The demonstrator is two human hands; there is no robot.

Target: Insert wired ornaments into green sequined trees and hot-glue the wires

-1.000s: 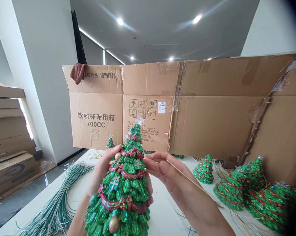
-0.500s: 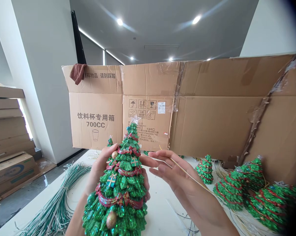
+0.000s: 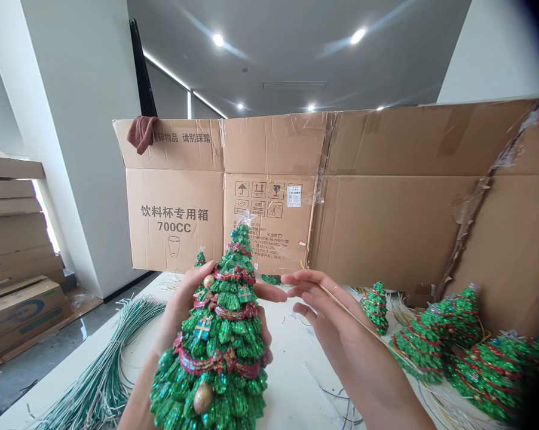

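A green glitter Christmas tree ornament (image 3: 216, 334) with red garlands, gold balls and a clear star on top stands upright in my left hand (image 3: 184, 310), whose fingers wrap round its back. My right hand (image 3: 327, 316) hovers just to the right of the tree, fingers loosely curled, with a thin yellowish stick (image 3: 341, 307) pinched between them; the stick's far tip points up to the left of the hand.
Several more glitter trees (image 3: 435, 340) stand on the white table (image 3: 291, 382) at the right. A bundle of green and white wires (image 3: 103, 364) lies at the left. A tall flattened cardboard wall (image 3: 386, 203) stands behind. Boxes (image 3: 14, 286) are stacked at far left.
My right hand with the stick has drawn back to the right, away from the tree. The tree has dropped slightly and shifted left in my left hand.
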